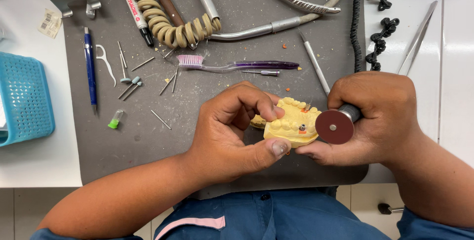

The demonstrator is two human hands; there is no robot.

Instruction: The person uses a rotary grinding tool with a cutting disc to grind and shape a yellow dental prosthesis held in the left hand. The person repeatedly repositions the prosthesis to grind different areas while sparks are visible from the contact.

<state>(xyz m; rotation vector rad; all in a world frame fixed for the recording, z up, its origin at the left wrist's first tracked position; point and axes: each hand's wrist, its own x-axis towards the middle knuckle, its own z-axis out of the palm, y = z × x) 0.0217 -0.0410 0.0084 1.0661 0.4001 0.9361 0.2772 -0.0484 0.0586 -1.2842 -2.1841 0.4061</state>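
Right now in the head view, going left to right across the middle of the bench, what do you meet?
Blue perforated plastic basket → blue pen → small green-capped clear vial → left hand → yellow plaster dental cast → dark red grinding disc → right hand.

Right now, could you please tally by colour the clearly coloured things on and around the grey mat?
Blue: 2, the pen and the basket
Purple: 1, the toothbrush
Yellow: 1, the dental cast in the left hand
Red-brown: 1, the disc at the right hand
Green: 1, the small cap
Total: 6
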